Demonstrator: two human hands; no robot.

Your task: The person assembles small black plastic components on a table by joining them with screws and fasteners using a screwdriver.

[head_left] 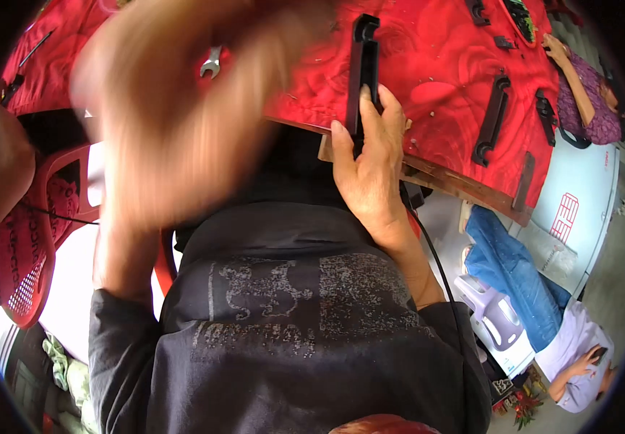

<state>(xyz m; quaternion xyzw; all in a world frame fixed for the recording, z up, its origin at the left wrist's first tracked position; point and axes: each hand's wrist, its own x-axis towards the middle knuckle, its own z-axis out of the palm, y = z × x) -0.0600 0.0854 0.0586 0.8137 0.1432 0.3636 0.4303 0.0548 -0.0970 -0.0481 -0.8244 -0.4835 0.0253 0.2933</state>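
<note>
A long black plastic bar (365, 61) with hooked, notched ends lies along the red-covered table, pointing away from me. My right hand (376, 145) grips its near end at the table edge, thumb on the left side and fingers on top and on the right. Close in front of the camera, my left hand (182, 108) is raised over the table's left part and smeared by motion. Its fingers cannot be made out, nor whether anything is in them. Just beyond it, a metal open-end wrench (212, 64) shows in part.
A similar black bar (491, 121) lies to the right, near small black pieces (546, 116) and a dark flat strip (525, 181). The red tablecloth (439, 87) ends at a wooden edge. A red plastic chair (34, 282) and people are on both sides.
</note>
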